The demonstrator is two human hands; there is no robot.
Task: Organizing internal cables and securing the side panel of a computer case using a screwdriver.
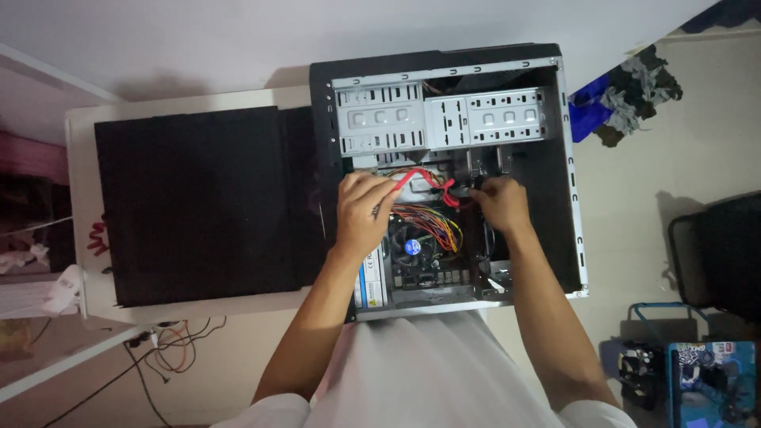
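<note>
Broadly, a white bench (79, 158) carries everything, and the open computer case (575, 198) lying on its side is the landmark for the rest. Just beside the case, touching its left edge, lies a large flat black side panel (190, 206) that covers most of the bench top. Inside the case, the far end holds pale metal drive bays (444, 119) with rows of slots. Nearer the person than the bays sits the motherboard with a round cooler fan (412, 246) at about the middle of the case, and a bundle of yellow, orange and red wires (432, 222) fans out over it. At the near left corner of the case is a grey power supply (372, 281) with a label.

Both bare hands reach into the case, between the bays and the fan. The left hand (365, 210) is curled over the wire bundle, its fingers bent down and closed around the end of a flat red cable (416, 178). That red cable arcs across the middle of the case, just below the bays, to the right hand (499, 202). The right hand's grip is pinched shut on the cable's other end, beside a small dark part that is too dim to make out.

Off the bench, to the right of the case, a black chair (717, 254) stands on the floor. Below the bench's left end, loose cords (170, 349) trail on the floor.
</note>
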